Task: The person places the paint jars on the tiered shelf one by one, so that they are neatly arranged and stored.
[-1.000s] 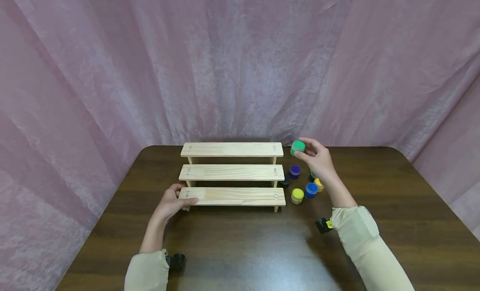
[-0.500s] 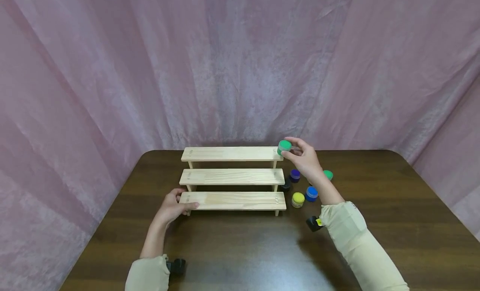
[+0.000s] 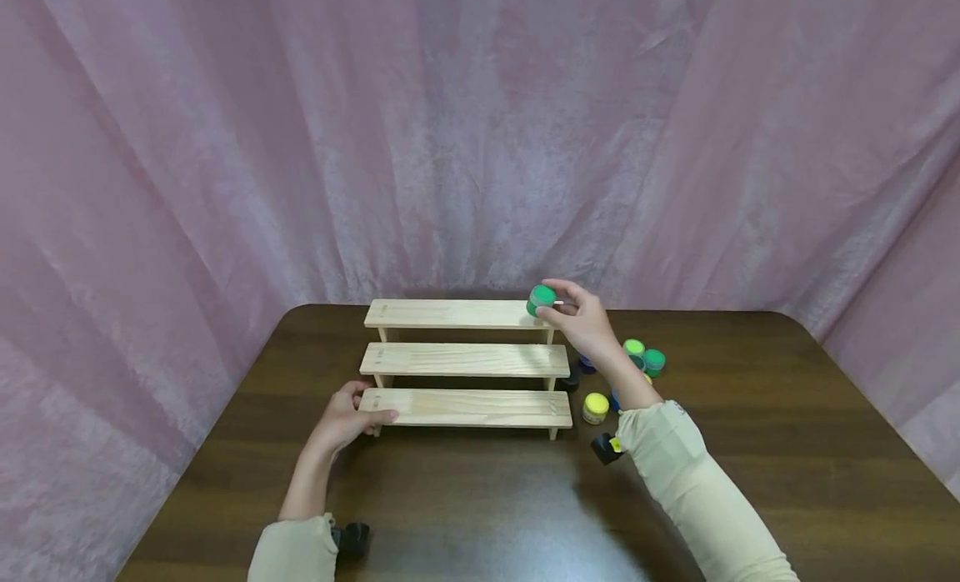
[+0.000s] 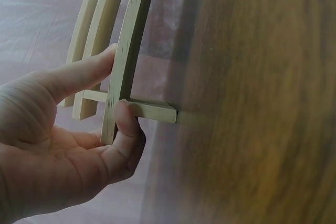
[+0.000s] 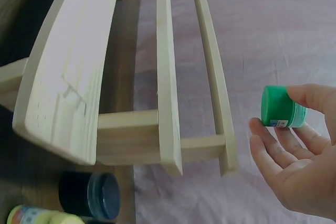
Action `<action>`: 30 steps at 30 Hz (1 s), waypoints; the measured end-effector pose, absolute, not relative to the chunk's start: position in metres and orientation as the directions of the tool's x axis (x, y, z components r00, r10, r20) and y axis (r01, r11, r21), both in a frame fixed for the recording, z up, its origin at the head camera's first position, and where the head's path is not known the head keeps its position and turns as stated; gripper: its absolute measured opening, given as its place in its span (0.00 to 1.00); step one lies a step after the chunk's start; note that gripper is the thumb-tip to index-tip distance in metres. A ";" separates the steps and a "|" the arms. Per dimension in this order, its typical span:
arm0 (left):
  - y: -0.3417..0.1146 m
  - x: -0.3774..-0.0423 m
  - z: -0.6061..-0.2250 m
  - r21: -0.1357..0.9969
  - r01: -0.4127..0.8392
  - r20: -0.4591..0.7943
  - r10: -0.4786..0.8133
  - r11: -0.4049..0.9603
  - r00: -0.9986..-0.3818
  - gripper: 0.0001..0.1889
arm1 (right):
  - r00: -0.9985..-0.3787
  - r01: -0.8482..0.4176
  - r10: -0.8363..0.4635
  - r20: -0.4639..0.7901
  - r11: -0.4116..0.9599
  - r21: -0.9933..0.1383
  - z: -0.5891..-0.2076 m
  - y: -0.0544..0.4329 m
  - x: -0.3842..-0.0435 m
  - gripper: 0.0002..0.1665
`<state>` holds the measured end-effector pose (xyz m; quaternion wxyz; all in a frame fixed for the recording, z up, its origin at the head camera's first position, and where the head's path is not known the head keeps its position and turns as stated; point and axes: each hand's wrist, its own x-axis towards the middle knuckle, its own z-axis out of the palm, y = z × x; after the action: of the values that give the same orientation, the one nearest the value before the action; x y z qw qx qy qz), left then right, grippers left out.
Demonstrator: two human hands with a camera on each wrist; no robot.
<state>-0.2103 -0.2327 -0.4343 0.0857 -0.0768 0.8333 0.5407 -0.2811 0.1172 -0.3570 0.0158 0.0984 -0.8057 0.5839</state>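
A green-lidded paint jar [image 3: 541, 300] is pinched between the thumb and fingers of my right hand [image 3: 587, 322], above the right part of the top shelf in the head view. In the right wrist view the green jar [image 5: 276, 106] lies sideways relative to that camera, its label facing the fingers. The pale wooden three-step rack [image 3: 465, 359] stands on the table. My left hand [image 3: 345, 417] grips the left end of its lowest shelf, thumb on top and fingers curled underneath. In the left wrist view, the fingers of the left hand [image 4: 79, 129] wrap the board near its leg.
Right of the rack stand several paint jars: a yellow jar [image 3: 596, 408], a green jar [image 3: 654, 363], a light-green-lidded jar [image 3: 633, 348] and a black jar [image 5: 89, 194]. The right forearm partly covers others. A pink curtain [image 3: 480, 148] hangs behind the brown table [image 3: 450, 507].
My right hand has carried the green paint jar leftward from beside the rack to over the top shelf. The left hand keeps its grip on the lowest shelf.
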 end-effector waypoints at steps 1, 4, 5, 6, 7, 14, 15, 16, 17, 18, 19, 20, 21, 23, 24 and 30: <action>-0.232 -0.211 -0.434 0.888 -0.221 -0.226 -0.037 0.403 -0.974 0.42 | -0.980 -0.177 -0.142 0.139 0.302 -0.937 -0.357 0.115 -0.282 0.30; -0.231 -0.211 -0.436 0.894 -0.216 -0.218 -0.038 0.393 -0.975 0.42 | -0.980 -0.179 -0.144 0.140 0.309 -0.934 -0.359 0.109 -0.284 0.30; -0.230 -0.212 -0.437 0.894 -0.214 -0.217 -0.039 0.393 -0.975 0.42 | -0.979 -0.181 -0.145 0.141 0.311 -0.933 -0.360 0.107 -0.285 0.30; -0.229 -0.212 -0.438 0.894 -0.216 -0.217 -0.042 0.392 -0.975 0.42 | -0.978 -0.185 -0.148 0.144 0.310 -0.932 -0.361 0.105 -0.286 0.30; -0.229 -0.212 -0.439 0.893 -0.218 -0.218 -0.045 0.394 -0.975 0.42 | -0.977 -0.188 -0.152 0.147 0.308 -0.932 -0.361 0.102 -0.287 0.30; -0.229 -0.210 -0.442 0.879 -0.231 -0.226 -0.062 0.417 -0.972 0.43 | -0.969 -0.192 -0.202 0.141 0.257 -0.947 -0.367 0.081 -0.291 0.30; -0.229 -0.210 -0.442 0.881 -0.228 -0.223 -0.061 0.416 -0.973 0.43 | -0.969 -0.188 -0.206 0.139 0.243 -0.952 -0.367 0.077 -0.293 0.30; -0.229 -0.210 -0.442 0.883 -0.228 -0.220 -0.066 0.410 -0.973 0.43 | -0.968 -0.183 -0.210 0.135 0.227 -0.957 -0.366 0.074 -0.294 0.31; -0.229 -0.210 -0.442 0.886 -0.226 -0.217 -0.069 0.404 -0.974 0.43 | -0.968 -0.179 -0.212 0.133 0.217 -0.960 -0.366 0.071 -0.294 0.30; -0.230 -0.211 -0.442 0.889 -0.223 -0.213 -0.068 0.401 -0.975 0.43 | -0.968 -0.178 -0.215 0.132 0.212 -0.961 -0.365 0.068 -0.296 0.31; -0.229 -0.211 -0.442 0.891 -0.221 -0.211 -0.068 0.397 -0.975 0.42 | -0.968 -0.173 -0.216 0.127 0.206 -0.963 -0.365 0.065 -0.297 0.31; -0.229 -0.211 -0.442 0.895 -0.216 -0.207 -0.066 0.391 -0.976 0.42 | -0.968 -0.172 -0.217 0.126 0.209 -0.963 -0.364 0.063 -0.298 0.30; -0.229 -0.211 -0.442 0.899 -0.213 -0.203 -0.066 0.384 -0.977 0.42 | -0.968 -0.173 -0.218 0.126 0.214 -0.961 -0.363 0.061 -0.299 0.30; -0.228 -0.212 -0.443 0.905 -0.205 -0.197 -0.059 0.374 -0.979 0.42 | -0.969 -0.172 -0.215 0.124 0.223 -0.960 -0.362 0.057 -0.300 0.30; -0.227 -0.213 -0.443 0.908 -0.200 -0.193 -0.056 0.368 -0.980 0.42 | -0.969 -0.171 -0.215 0.123 0.221 -0.960 -0.362 0.055 -0.300 0.30; -0.225 -0.215 -0.444 0.915 -0.193 -0.185 -0.056 0.354 -0.981 0.41 | -0.963 -0.183 -0.233 0.134 0.204 -0.962 -0.361 0.042 -0.304 0.30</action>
<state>-0.2147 -0.2248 -0.4441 0.0609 -0.0757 0.8205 0.5633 -0.3043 0.0418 -0.3611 -0.0202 0.1343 -0.7756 0.6164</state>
